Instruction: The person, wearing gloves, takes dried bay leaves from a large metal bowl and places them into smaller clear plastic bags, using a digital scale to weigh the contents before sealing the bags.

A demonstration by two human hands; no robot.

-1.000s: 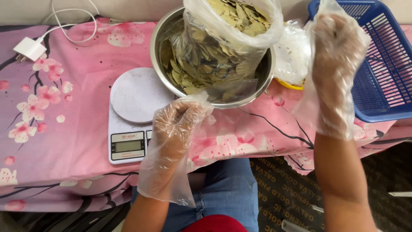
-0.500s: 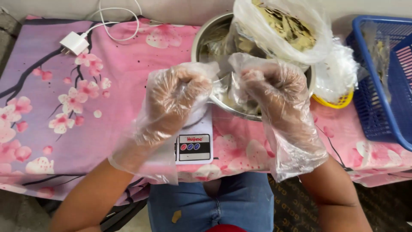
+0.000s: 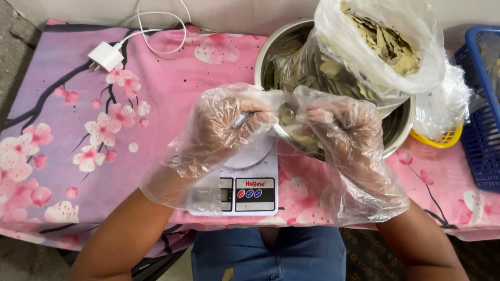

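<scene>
Both my hands wear loose clear plastic gloves. My left hand (image 3: 224,130) and my right hand (image 3: 344,135) meet fingertip to fingertip above a white kitchen scale (image 3: 250,195). Between them they pinch a small clear plastic bag (image 3: 286,112); its edges are hard to tell from the gloves. Just behind the hands stands a steel bowl (image 3: 401,130) with dried leaves in it. A large clear bag of dried leaves (image 3: 375,47) sits open in the bowl.
A pink cloth with a blossom print (image 3: 78,130) covers the table. A white charger with its cable (image 3: 105,56) lies at the back left. A blue plastic basket (image 3: 482,130) stands at the right, and a yellow basket with clear plastic (image 3: 442,138) sits beside the bowl.
One second ago my right hand was raised by the blue basket and my left hung over the scale. They have come together above the scale with fingers closed.
</scene>
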